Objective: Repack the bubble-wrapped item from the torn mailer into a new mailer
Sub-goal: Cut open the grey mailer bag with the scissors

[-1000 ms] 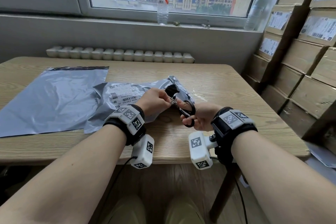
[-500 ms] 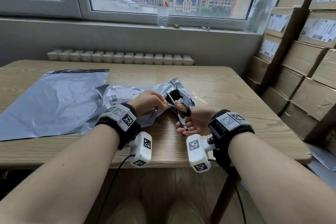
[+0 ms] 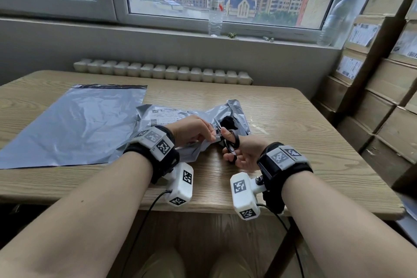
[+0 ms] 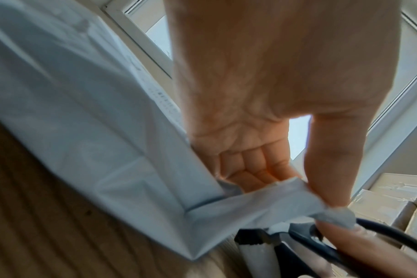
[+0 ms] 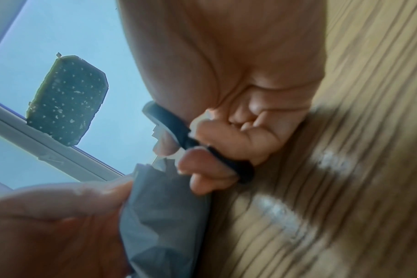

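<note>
The torn grey mailer (image 3: 171, 117) with a white shipping label lies crumpled at the middle of the wooden table (image 3: 293, 124). My left hand (image 3: 194, 131) pinches its near right edge (image 4: 286, 203). My right hand (image 3: 239, 153) grips black-handled scissors (image 3: 231, 142), blades pointing into that pinched edge (image 5: 155, 188). A dark opening (image 3: 228, 123) shows in the mailer just beyond the blades. A flat new grey mailer (image 3: 74, 124) lies to the left. The bubble-wrapped item is hidden inside the torn mailer.
Stacked cardboard boxes (image 3: 383, 88) fill the right side beside the table. A clear plastic bottle (image 3: 216, 9) stands on the window sill, another bottle (image 3: 334, 20) at the sill's right end. A radiator (image 3: 162, 72) runs behind the table's far edge.
Both hands have shifted slightly on the mailer's edge; the scissors have worked along it while the left hand keeps its pinch. The flat mailer has not moved.
</note>
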